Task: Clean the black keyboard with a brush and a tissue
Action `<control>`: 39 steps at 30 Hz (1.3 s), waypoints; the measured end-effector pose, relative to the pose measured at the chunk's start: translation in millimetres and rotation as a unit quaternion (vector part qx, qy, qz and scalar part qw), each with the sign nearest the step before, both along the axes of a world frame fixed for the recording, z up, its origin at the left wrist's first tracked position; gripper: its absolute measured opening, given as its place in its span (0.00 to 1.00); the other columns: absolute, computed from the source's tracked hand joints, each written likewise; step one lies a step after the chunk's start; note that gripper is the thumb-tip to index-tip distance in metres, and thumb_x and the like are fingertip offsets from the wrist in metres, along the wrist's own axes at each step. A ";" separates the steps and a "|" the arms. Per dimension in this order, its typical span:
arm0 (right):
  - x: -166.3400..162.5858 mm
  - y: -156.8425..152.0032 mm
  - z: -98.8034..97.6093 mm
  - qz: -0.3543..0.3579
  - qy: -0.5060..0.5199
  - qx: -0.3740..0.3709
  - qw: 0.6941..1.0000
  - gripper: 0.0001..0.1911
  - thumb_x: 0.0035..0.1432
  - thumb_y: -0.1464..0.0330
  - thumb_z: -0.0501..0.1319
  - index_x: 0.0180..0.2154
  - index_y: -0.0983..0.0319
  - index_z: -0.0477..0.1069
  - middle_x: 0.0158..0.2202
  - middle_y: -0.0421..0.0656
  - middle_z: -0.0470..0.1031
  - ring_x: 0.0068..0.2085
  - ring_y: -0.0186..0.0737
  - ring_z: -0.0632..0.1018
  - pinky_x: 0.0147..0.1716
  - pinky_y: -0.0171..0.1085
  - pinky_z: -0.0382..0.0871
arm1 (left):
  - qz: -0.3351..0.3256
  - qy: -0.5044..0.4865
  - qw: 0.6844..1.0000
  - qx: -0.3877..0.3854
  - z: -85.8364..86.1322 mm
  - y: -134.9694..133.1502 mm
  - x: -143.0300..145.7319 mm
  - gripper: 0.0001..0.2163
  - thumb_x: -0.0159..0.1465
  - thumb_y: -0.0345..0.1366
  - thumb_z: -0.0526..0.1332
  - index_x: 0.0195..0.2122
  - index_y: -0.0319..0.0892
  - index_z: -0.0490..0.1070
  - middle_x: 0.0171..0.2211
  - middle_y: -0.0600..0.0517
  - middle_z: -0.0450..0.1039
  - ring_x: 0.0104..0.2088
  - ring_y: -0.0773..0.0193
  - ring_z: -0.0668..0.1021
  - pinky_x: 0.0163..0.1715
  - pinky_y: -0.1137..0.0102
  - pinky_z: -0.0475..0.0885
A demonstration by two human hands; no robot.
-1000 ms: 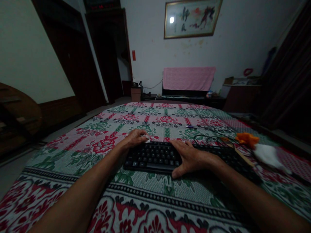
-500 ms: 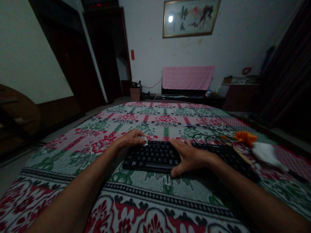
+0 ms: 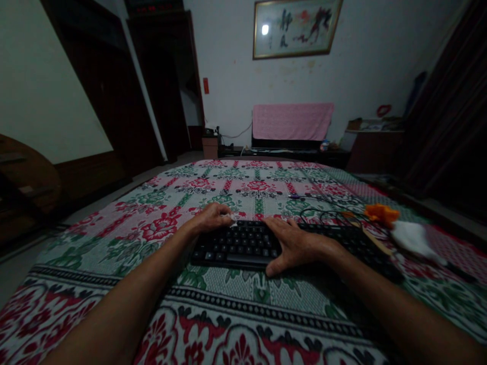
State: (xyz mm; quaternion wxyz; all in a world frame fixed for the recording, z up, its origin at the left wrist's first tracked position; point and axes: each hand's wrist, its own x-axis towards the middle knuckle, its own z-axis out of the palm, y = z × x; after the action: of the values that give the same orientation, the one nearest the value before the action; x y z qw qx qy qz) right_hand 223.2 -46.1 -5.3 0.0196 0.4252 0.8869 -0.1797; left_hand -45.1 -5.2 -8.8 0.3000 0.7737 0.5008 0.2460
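Note:
A black keyboard (image 3: 243, 248) lies across the patterned cloth in front of me. My left hand (image 3: 215, 217) is at its far left edge, fingers closed round a small white wad of tissue (image 3: 233, 218) that touches the top row. Only a bit of the wad shows. My right hand (image 3: 291, 246) spans the keyboard's middle, thumb at the near edge and fingertips at the far edge, gripping it. The keyboard's right part extends beyond that hand, and my right hand and forearm hide some keys.
Right of the keyboard lie an orange cloth-like bundle (image 3: 381, 215), a white brush-like thing (image 3: 413, 237) with a dark handle, and a looped black cable (image 3: 323, 217). Further back is a thin purple pen-like object (image 3: 294, 196). The flowered cloth (image 3: 243, 289) covers the table.
My left hand has slid slightly right along the keyboard's far edge with the white wad. The right hand keeps its place on the keyboard. The whole view has shifted a little.

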 end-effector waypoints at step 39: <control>0.4 1.0 -1.2 -0.003 0.000 -0.008 1.000 0.68 0.32 0.40 0.64 0.65 0.66 0.36 0.67 0.55 0.38 0.65 0.62 0.42 0.61 0.59 0.27 | 0.099 0.087 0.986 0.103 -3.1 -6.2 23.0 0.11 0.55 0.39 0.55 0.30 0.40 0.74 0.24 0.54 0.70 0.28 0.65 0.71 0.28 0.73 0.61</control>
State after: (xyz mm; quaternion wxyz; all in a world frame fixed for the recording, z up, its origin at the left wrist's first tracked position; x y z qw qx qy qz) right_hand 223.6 -45.1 -6.5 0.0228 0.4280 0.8839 -0.1870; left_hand -22.1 -11.5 -11.8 0.1485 0.7653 0.5712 0.2567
